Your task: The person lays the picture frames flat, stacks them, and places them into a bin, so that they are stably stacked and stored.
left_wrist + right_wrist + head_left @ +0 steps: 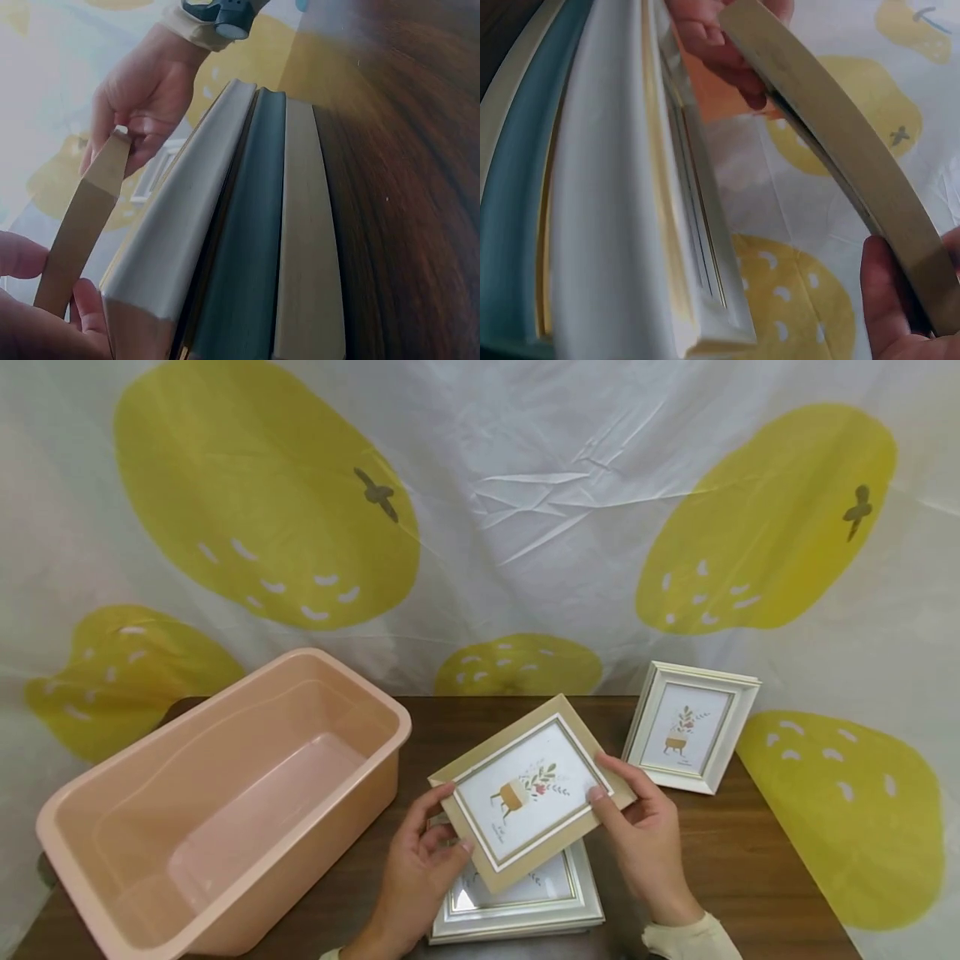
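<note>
A tan picture frame (pixel 540 806) with a white inner border and a plant print is held up at a tilt between both hands. My left hand (pixel 423 868) pinches its lower left edge between thumb and fingers. On the right edge, my right hand (pixel 647 843) grips it with the thumb on the front. Below the tan frame lies a stack of frames, with a white frame (pixel 525 920) on top. The left wrist view shows a blue-green frame (pixel 244 247) and a beige frame (pixel 309 240) under the white one.
To the left stands a large pink plastic bin (pixel 300 852) with nothing visible inside. Another white picture frame (pixel 686 731) stands upright at the back right of the dark wooden table (pixel 757 877). Behind the table hangs a white curtain (pixel 525 527) with yellow fruit shapes.
</note>
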{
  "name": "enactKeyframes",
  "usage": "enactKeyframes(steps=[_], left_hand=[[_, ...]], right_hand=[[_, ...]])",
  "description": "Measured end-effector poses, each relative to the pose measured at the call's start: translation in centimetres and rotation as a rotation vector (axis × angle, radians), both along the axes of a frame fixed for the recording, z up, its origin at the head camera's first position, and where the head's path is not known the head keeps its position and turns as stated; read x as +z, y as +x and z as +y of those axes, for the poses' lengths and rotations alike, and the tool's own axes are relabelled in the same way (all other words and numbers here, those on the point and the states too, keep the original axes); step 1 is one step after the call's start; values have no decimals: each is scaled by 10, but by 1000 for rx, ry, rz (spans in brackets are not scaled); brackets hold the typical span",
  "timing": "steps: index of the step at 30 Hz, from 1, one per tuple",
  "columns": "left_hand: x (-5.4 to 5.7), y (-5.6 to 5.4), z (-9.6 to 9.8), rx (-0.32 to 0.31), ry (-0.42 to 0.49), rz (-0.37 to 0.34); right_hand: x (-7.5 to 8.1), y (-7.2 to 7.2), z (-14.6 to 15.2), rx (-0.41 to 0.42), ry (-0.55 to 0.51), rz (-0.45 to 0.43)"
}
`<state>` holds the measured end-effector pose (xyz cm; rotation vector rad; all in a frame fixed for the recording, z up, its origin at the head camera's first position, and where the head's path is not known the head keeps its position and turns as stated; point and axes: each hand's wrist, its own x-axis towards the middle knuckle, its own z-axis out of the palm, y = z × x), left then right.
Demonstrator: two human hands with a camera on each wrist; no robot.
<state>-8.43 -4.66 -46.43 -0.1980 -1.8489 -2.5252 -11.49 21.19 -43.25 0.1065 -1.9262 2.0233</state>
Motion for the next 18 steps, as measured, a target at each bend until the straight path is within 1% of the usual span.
enactKeyframes(steps=[5, 10, 14, 18], left_hand=[[0, 0, -4, -4, -16, 6], [4, -1, -12, -19, -9, 6], [4, -2, -20, -57, 6, 2], [2, -2, -28, -95, -11, -7]], right_hand=[[0, 3, 4, 21, 87, -5], [3, 4, 8, 78, 119, 10], [4, 4, 13, 126, 156, 26], [4, 6, 16, 154, 244, 3]])
